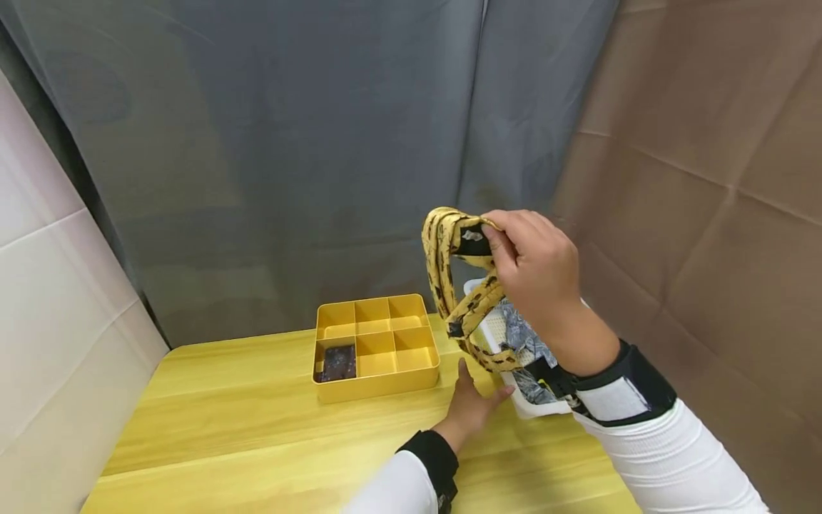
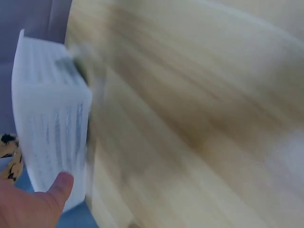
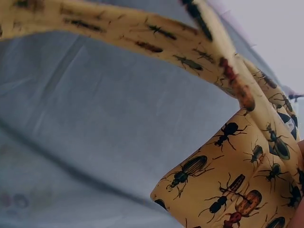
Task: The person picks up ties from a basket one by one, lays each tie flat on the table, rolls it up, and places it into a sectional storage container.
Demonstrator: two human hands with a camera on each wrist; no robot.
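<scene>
- Grey curtain cloth hangs behind a pale yellow wooden tabletop [image 1: 257, 421], with brown cloth on the right and a white panel on the left.
- On the far part of the tabletop stands a yellow plastic organiser tray [image 1: 375, 348] with several compartments; its near-left compartment holds a dark folded cloth [image 1: 337, 363].
- The right hand [image 1: 536, 275] is raised above the tabletop, fingers and thumb curled round a yellow necktie printed with beetles [image 1: 449, 285], which hangs in loops below the hand.
- Under the tie sits a white slatted plastic basket [image 1: 538, 407] holding grey patterned fabric [image 1: 523, 335].
- The left hand [image 1: 472, 407] rests low on the tabletop, fingers fairly straight, its thumb touching the basket's side.
</scene>
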